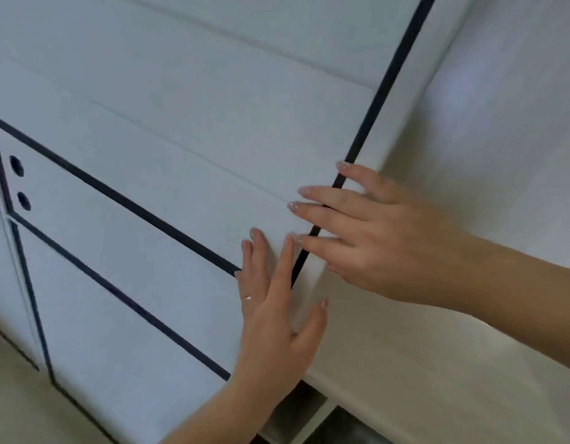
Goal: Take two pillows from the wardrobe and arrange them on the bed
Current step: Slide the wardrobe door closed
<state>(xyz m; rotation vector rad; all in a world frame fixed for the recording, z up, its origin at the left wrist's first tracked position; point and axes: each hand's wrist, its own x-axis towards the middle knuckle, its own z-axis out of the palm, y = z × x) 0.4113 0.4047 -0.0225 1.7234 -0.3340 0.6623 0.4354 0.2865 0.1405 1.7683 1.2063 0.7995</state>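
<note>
A white wardrobe door with grooved panels fills most of the head view, tilted by the camera angle. A dark gap runs along the door's right edge beside a white side panel. My left hand lies flat on the door near its lower right corner, fingers spread. My right hand rests flat across the gap, fingertips on the door's edge, palm on the side panel. Neither hand holds anything. No pillow and no bed are in view.
Lower white drawer fronts with dark seams sit below the door. Two round dark holes mark a panel at the left. Pale floor shows at the bottom left, and a dark opening under the side panel.
</note>
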